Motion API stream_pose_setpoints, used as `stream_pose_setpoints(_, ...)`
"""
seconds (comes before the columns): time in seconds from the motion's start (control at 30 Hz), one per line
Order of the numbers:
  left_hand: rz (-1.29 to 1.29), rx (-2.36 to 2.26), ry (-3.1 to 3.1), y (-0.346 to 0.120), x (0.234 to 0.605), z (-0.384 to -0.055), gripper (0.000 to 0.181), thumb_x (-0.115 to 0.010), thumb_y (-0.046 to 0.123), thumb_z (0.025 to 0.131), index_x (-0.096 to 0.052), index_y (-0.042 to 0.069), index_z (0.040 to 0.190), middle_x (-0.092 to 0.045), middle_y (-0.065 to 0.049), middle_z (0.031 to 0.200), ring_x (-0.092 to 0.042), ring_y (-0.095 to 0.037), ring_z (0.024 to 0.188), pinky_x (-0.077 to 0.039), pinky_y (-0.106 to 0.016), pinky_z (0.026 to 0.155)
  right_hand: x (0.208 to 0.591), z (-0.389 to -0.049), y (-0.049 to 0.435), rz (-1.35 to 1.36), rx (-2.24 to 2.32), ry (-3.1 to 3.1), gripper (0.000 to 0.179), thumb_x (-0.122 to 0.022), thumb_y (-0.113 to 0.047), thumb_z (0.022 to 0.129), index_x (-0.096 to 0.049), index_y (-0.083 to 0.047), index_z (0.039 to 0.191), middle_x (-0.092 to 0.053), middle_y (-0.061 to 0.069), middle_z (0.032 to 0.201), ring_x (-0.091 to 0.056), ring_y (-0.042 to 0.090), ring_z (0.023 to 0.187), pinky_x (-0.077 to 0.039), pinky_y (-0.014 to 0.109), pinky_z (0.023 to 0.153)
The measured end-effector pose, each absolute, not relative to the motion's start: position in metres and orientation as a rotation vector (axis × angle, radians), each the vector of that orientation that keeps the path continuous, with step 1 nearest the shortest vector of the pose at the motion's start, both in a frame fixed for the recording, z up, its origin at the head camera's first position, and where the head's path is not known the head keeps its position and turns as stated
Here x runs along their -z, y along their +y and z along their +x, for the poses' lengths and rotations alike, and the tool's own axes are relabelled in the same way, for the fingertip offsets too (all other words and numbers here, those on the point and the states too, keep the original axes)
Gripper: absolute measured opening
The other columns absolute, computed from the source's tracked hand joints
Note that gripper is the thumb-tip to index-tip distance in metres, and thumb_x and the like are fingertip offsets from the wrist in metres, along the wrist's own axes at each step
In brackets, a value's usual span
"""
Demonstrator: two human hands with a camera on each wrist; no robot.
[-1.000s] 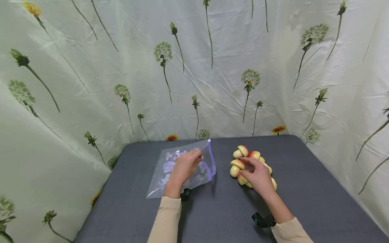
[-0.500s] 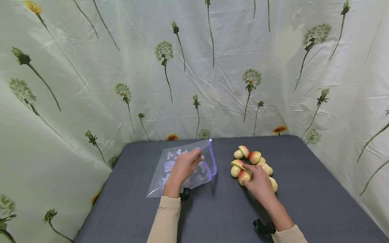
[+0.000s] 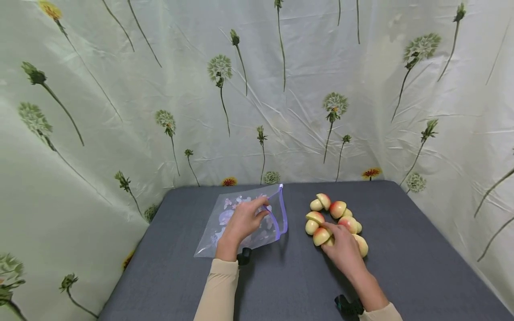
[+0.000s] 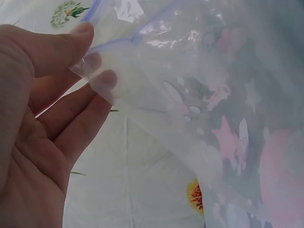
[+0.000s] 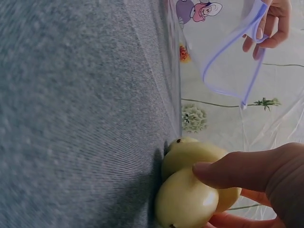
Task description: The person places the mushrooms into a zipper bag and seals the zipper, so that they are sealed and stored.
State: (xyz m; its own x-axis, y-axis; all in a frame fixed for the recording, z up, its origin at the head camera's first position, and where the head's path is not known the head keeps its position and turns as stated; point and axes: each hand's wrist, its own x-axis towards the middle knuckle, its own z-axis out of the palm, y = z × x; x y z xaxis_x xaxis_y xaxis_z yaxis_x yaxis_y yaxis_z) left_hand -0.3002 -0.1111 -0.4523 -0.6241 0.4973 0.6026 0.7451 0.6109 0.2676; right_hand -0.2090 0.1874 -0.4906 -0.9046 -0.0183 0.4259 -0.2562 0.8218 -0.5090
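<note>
Mushroom-shaped pieces [image 3: 338, 208], pale yellow with red-flushed caps, are lying in a loose ring toward the right of the dark table [image 3: 289, 285] in your head view. Clear bag [image 3: 220, 220], printed in pink and violet, is resting left of them, its purple-edged mouth [image 3: 284, 218] gaping toward the ring. Your left hand [image 3: 242, 220] is pinching the bag's rim; your right hand [image 3: 343, 247] is curling thumb and fingers round the near-left piece [image 3: 320, 236], with neighbours crowding close. Dark tabletop is stretching between bag and ring and on your side of both; a flower-printed curtain [image 3: 297, 111] is rising along the back edge.

In your left wrist view, thumb and fingers are pinching the film just beside its purple edging, fingertips showing through.

In your right wrist view, your thumb is pressing a smooth, rounded, pale-yellow surface while fingers are reaching round behind, partly hidden; the bag's mouth is hanging open, well apart.
</note>
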Motion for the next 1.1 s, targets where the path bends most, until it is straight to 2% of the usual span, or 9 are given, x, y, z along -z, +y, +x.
stream_pose_setpoints(0.23,-0.934,0.698,-2.388,-0.111,0.453,-0.3,0.018,-0.077,0.01,0.09,-0.066,0.015,0.104,-0.073,0.006,0.094,-0.067,-0.01,0.077,-0.054,-0.031,0.068,0.497,-0.207,0.186,0.21,-0.806,-2.611,0.062,-0.078,0.004,0.064,-0.068,-0.003,0.125,-0.067,0.016,0.101,-0.06,0.031,0.085,-0.047,0.047,0.069)
stream_pose_setpoints(0.5,-0.898,0.682,-2.363,-0.111,0.455,-0.3,0.018,-0.079,0.011,0.088,-0.067,0.016,0.101,-0.073,0.006,0.092,-0.067,-0.01,0.077,-0.053,-0.032,0.067,0.502,-0.206,0.186,0.211,-0.813,-2.622,0.069,-0.077,0.004,0.062,-0.065,-0.004,0.13,-0.069,0.01,0.088,-0.048,0.023,0.064,-0.04,0.039,0.06)
stream_pose_setpoints(0.77,-0.91,0.661,-2.313,-0.111,0.453,-0.301,0.014,-0.077,0.009,0.09,-0.068,0.015,0.099,-0.073,0.004,0.09,-0.067,-0.011,0.073,-0.053,-0.032,0.065,0.501,-0.207,0.188,0.233,-0.806,-2.632,0.069,-0.082,0.004,0.063,-0.065,-0.004,0.129,-0.072,0.012,0.098,-0.053,0.022,0.067,-0.045,0.042,0.063)
stream_pose_setpoints(1.1,-0.87,0.653,-2.325,-0.112,0.452,-0.3,0.011,-0.073,0.007,0.092,-0.066,0.013,0.099,-0.068,0.002,0.089,-0.06,-0.013,0.069,-0.05,-0.033,0.061,0.499,-0.208,0.188,0.21,-0.817,-2.638,0.07,-0.083,-0.002,0.064,-0.065,-0.006,0.131,-0.072,0.012,0.096,-0.053,0.022,0.065,-0.044,0.041,0.061)
